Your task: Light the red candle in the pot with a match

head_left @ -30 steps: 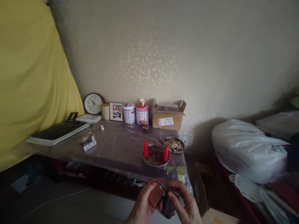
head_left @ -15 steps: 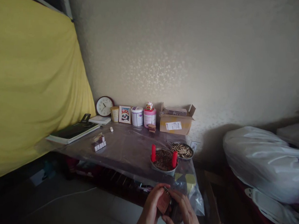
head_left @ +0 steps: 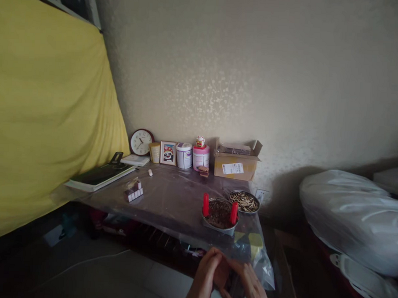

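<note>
My left hand [head_left: 206,276] and my right hand [head_left: 250,287] meet at the bottom edge of the head view, just in front of the table's near edge. Together their fingers pinch a small brown matchbox [head_left: 221,275], mostly hidden between them. Just beyond stands a metal dish [head_left: 220,215] with dark bits and two red candles [head_left: 205,204] upright at its rim. Behind it a second dish [head_left: 244,201] holds loose matchsticks.
A plastic-covered table [head_left: 170,198] carries a pack of small boxes [head_left: 133,192], a laptop [head_left: 100,174], a clock [head_left: 140,142], a framed picture, jars and a cardboard box [head_left: 235,161] along the wall. A yellow curtain hangs left; white plastic bags [head_left: 351,217] lie right.
The view has swung left and tilted up, so my hands sit lower in the frame. Both hands have closed more tightly around the matchbox, which now shows less.
</note>
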Demonstrator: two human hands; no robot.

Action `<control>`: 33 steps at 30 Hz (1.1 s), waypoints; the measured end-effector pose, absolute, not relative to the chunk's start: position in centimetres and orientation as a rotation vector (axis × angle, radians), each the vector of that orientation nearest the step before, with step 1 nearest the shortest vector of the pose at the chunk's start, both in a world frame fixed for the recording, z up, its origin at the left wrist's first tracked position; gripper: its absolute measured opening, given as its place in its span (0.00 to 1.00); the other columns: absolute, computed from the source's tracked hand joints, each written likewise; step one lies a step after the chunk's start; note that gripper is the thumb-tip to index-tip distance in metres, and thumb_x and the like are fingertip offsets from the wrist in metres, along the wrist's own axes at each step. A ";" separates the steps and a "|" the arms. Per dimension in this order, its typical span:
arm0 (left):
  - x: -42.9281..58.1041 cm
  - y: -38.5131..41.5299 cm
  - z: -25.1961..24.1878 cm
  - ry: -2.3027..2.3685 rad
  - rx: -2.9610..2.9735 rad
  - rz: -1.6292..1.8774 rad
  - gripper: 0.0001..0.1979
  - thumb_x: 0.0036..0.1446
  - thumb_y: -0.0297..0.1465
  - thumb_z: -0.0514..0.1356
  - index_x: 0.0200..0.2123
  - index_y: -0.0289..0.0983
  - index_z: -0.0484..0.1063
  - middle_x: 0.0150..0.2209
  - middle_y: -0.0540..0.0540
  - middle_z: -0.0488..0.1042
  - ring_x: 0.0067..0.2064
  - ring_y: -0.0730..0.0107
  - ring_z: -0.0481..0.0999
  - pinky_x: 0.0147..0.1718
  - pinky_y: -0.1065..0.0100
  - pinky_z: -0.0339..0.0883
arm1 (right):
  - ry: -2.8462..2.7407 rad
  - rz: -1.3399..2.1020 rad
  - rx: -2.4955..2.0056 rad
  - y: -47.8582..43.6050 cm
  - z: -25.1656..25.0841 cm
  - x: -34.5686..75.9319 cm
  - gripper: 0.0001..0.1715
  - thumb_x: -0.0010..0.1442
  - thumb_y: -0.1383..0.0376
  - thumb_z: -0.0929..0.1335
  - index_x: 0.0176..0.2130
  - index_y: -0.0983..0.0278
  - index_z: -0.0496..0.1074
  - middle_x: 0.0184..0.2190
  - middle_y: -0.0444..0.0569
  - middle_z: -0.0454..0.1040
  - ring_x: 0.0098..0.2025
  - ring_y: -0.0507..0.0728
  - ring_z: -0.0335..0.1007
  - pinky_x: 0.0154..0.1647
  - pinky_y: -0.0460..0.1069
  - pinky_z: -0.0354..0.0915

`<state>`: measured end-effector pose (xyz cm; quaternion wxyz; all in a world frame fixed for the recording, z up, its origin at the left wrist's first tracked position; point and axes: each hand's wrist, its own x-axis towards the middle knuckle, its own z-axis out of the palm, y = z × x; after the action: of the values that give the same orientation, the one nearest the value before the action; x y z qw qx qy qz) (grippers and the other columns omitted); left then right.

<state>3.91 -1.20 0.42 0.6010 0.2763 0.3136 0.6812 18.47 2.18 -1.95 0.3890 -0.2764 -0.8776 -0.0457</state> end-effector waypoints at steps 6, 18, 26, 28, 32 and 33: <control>3.8 -1.5 0.7 0.866 0.663 1.532 0.14 0.54 0.41 0.60 0.37 0.38 0.76 0.42 0.45 0.78 0.49 0.57 0.71 0.50 0.59 0.59 | -2.141 0.091 -0.752 2.1 -0.6 18.6 0.24 0.57 0.59 0.69 0.53 0.60 0.66 0.44 0.51 0.79 0.45 0.60 0.78 0.45 0.51 0.75; 3.1 -1.3 1.0 0.845 0.884 1.470 0.21 0.47 0.41 0.67 0.44 0.38 0.75 0.42 0.41 0.78 0.41 0.58 0.74 0.38 0.62 0.65 | -1.934 0.605 -0.923 2.0 1.9 19.6 0.20 0.59 0.53 0.67 0.48 0.58 0.73 0.44 0.53 0.79 0.45 0.62 0.77 0.44 0.52 0.75; 3.2 -1.1 1.0 0.816 0.890 1.476 0.18 0.47 0.41 0.68 0.40 0.37 0.74 0.36 0.44 0.78 0.39 0.63 0.74 0.35 0.65 0.64 | -1.903 0.822 -0.990 1.9 2.1 19.6 0.21 0.59 0.54 0.68 0.49 0.62 0.71 0.43 0.52 0.80 0.45 0.59 0.77 0.46 0.47 0.73; 3.2 -1.1 1.0 0.812 0.886 1.474 0.19 0.46 0.41 0.68 0.39 0.37 0.74 0.36 0.44 0.78 0.39 0.63 0.74 0.35 0.65 0.63 | -1.899 0.827 -0.986 2.0 2.1 19.6 0.21 0.58 0.54 0.68 0.48 0.61 0.71 0.43 0.51 0.80 0.45 0.59 0.78 0.45 0.47 0.73; 3.3 -1.3 1.2 0.801 0.882 1.469 0.18 0.46 0.41 0.68 0.39 0.37 0.74 0.36 0.43 0.78 0.40 0.61 0.74 0.38 0.63 0.63 | -1.911 0.817 -0.979 2.0 2.2 19.5 0.20 0.58 0.53 0.68 0.48 0.60 0.71 0.42 0.50 0.80 0.45 0.59 0.78 0.45 0.46 0.74; 3.3 -1.3 1.2 0.791 0.886 1.471 0.18 0.47 0.41 0.68 0.39 0.37 0.74 0.36 0.43 0.78 0.40 0.61 0.74 0.38 0.63 0.62 | -1.914 0.812 -0.976 2.1 2.2 19.5 0.20 0.58 0.53 0.67 0.47 0.60 0.71 0.42 0.50 0.80 0.44 0.59 0.78 0.45 0.46 0.74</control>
<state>3.32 -1.32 1.20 0.5855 0.3801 0.3393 0.6306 19.52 2.06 2.24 0.4098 -0.3877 -0.7602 0.3223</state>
